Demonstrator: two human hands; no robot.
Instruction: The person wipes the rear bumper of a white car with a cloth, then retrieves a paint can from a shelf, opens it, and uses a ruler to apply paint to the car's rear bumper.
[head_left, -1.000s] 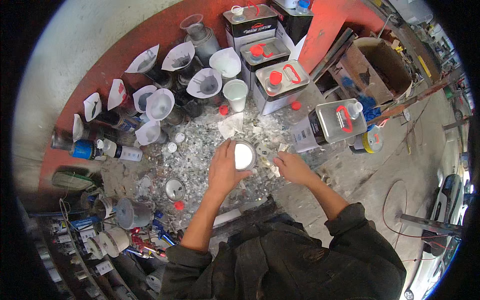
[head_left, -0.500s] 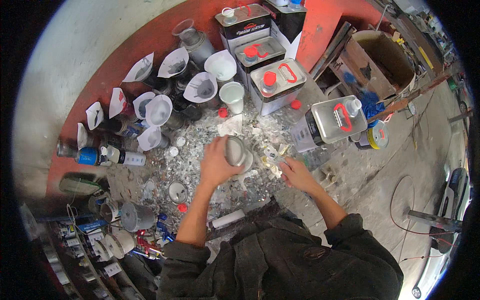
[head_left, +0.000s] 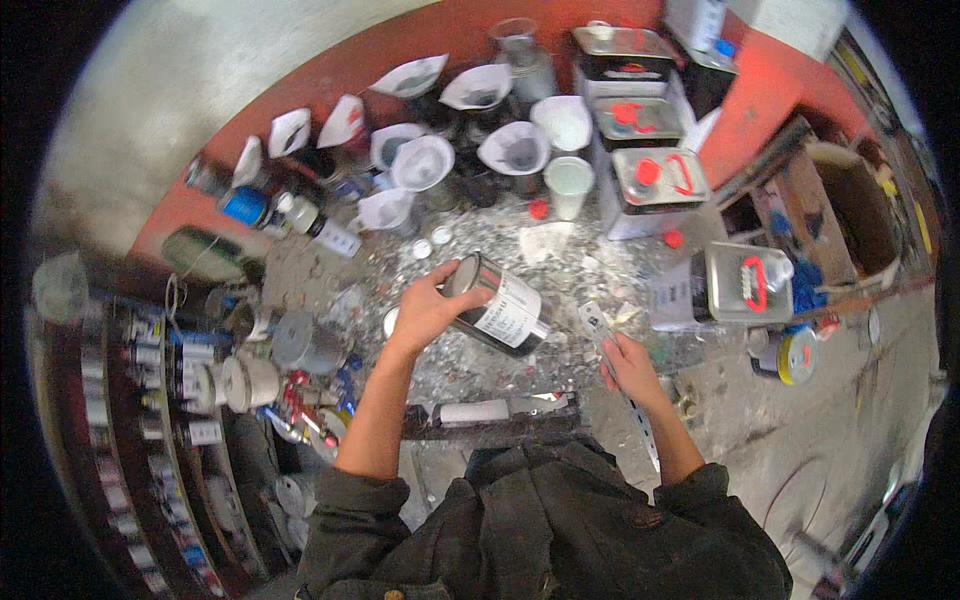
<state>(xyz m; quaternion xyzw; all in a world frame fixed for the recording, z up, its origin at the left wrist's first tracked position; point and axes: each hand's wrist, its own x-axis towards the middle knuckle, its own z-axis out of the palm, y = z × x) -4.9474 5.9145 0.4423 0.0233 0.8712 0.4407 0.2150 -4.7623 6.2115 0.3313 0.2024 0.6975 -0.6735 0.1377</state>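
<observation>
My left hand (head_left: 428,308) is wrapped round a metal paint can (head_left: 497,322) with a black and white label. The can is tilted, its round grey end toward the upper left and its other end toward the lower right. In my right hand (head_left: 632,368) is a long flat metal mixing stick (head_left: 592,322) with a hole near its upper end. The stick slants from over the bench down past my right forearm. The can and the stick are apart. Both hands are above the paint-spattered workbench (head_left: 400,285).
Several cups with paper strainers (head_left: 422,163) line the back left. Rectangular metal tins (head_left: 662,180) with red handles stand at the back right, and another tin (head_left: 745,285) sits nearer at right. A grey bucket (head_left: 303,342) and spray guns (head_left: 310,400) are at left, above shelves.
My left hand has raised and tilted the can, so its label now shows. More of the stick in my right hand is visible. The view has shifted, moving the bench contents rightward.
</observation>
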